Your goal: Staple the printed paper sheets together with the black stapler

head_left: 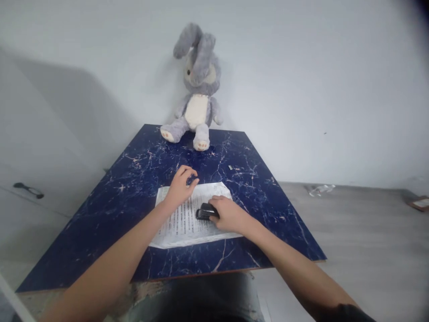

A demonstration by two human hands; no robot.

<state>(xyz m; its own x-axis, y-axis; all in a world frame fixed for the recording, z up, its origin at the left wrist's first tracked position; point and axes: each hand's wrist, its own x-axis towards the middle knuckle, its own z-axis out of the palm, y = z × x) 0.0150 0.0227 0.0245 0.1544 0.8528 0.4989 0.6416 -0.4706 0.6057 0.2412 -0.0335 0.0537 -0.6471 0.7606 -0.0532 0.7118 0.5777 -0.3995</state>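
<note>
A black stapler (206, 211) lies over the printed sheets, its jaw end pointing left. My right hand (226, 212) is closed round its right end, and the fingers hide that part. The printed paper (182, 228), apparently a small stack, rests on the blue tabletop at a slight slant. My left hand (182, 182) hovers at or just above the paper's far edge. Its thumb and fingers are curved with a gap between them, and I see nothing held there. Whether that hand touches the paper I cannot tell.
The dark blue marble-patterned table (110, 214) stands against a pale wall. A grey plush rabbit (197, 107) sits at its back edge. A tiny pale scrap (230, 167) lies right of centre. Clear plastic (321, 190) is on the floor to the right.
</note>
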